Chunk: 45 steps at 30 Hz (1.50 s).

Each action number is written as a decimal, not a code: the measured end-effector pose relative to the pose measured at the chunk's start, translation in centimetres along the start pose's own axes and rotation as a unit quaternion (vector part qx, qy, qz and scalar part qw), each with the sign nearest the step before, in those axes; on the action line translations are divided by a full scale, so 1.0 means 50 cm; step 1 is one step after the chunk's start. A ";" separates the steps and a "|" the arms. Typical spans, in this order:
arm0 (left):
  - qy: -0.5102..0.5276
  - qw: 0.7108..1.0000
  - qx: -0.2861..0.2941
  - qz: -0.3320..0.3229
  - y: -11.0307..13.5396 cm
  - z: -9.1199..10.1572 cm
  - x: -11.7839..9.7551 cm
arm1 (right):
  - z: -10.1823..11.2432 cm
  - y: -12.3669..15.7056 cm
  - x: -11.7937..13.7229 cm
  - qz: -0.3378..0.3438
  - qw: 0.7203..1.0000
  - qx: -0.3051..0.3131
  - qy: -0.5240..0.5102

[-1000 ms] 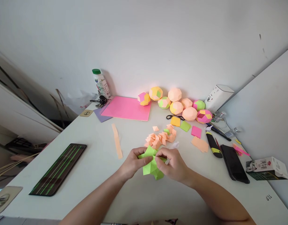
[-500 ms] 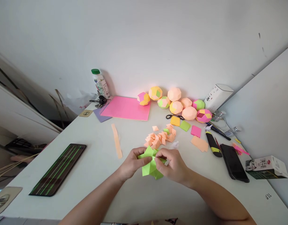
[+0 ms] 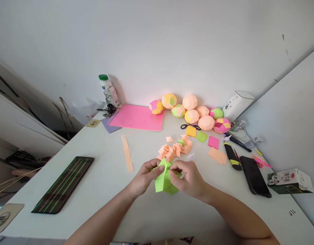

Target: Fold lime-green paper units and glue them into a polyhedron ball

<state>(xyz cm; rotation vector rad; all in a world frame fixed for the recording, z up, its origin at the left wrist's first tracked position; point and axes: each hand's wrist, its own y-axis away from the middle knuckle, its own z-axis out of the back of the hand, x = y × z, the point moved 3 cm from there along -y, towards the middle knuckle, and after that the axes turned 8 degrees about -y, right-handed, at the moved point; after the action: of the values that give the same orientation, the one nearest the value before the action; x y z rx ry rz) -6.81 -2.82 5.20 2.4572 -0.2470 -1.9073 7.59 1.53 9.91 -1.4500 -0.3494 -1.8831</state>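
Both hands hold a light green folded-paper piece (image 3: 162, 182) above the front middle of the table. My left hand (image 3: 145, 177) grips its left side, thumb lying on the top face. The fingertips of my right hand (image 3: 189, 178) pinch its right side and cover part of it. Just beyond the green piece is a pile of small peach folded-paper units (image 3: 168, 151), with a small green unit (image 3: 181, 141) among them. A whitish scrap (image 3: 191, 157) lies beside my right hand.
Finished-looking paper balls (image 3: 190, 116) line the wall behind scissors (image 3: 190, 127) and sticky-note stacks (image 3: 213, 142). A pink sheet (image 3: 136, 117) and peach strip (image 3: 127, 153) lie left. Rightward are a utility knife (image 3: 232, 156), phone (image 3: 255, 177) and carton (image 3: 289, 181); a dark tray (image 3: 63, 185) lies front left.
My left thumb has shifted slightly up and left on the green paper piece, showing more of its middle. My right fingers stay pinched at its right side.
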 end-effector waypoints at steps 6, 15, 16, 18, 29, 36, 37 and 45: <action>-0.055 0.998 -0.023 -0.022 0.004 0.001 -0.010 | -0.002 0.000 -0.006 -0.026 0.999 0.006 -0.021; -0.067 0.996 -0.046 -0.033 0.004 0.002 -0.011 | -0.001 -0.002 -0.007 -0.045 0.997 0.012 -0.061; -0.063 0.996 -0.051 -0.030 0.003 0.003 -0.010 | -0.001 -0.002 -0.006 -0.048 0.997 0.016 -0.066; -0.052 0.997 -0.056 -0.024 0.002 0.004 -0.008 | -0.002 -0.004 -0.005 -0.060 0.994 0.025 -0.084; 0.054 0.997 -0.051 0.002 -0.003 0.002 0.003 | -0.006 -0.007 -0.010 -0.177 0.935 0.051 -0.304; 0.046 0.997 -0.047 -0.030 -0.004 -0.002 0.005 | -0.017 -0.004 -0.019 -0.165 0.926 0.003 -0.340; 0.043 0.998 -0.042 -0.034 -0.004 -0.003 0.006 | -0.018 -0.004 -0.019 -0.159 0.927 -0.002 -0.339; 0.069 0.996 -0.023 -0.060 -0.002 -0.017 0.007 | -0.027 0.003 -0.020 -0.116 0.934 -0.080 -0.328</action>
<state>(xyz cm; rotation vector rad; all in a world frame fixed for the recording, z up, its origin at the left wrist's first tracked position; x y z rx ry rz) -5.88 -2.84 5.08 2.6140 -0.0521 -1.7530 6.83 1.01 8.50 -2.2220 -0.7187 -1.5712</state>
